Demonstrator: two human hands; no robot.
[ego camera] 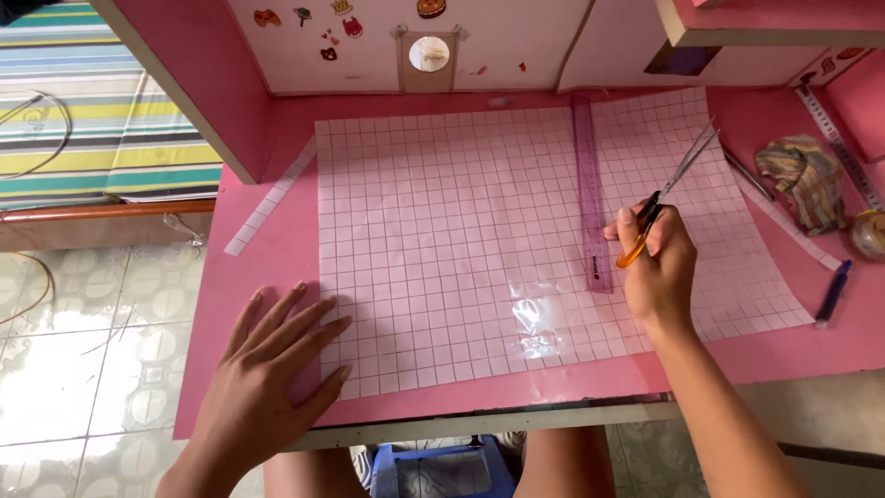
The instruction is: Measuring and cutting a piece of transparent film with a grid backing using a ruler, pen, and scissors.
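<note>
Two hands over the pink desk [240, 277]: left hand [267, 369] spreads flat, fingers splayed on the grid sheet [461, 231] at its near-left corner; right hand [659, 263] grips orange-handled scissors [668, 189] beside the purple ruler [590, 184].

A home: pink study desk [240, 277], striped bed [92, 101], tiled floor [83, 369].

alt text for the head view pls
A person's right hand holds orange-handled scissors beside a purple ruler on a gridded sheet spread over a pink desk. The left hand lies flat at the sheet's lower left corner.
</note>
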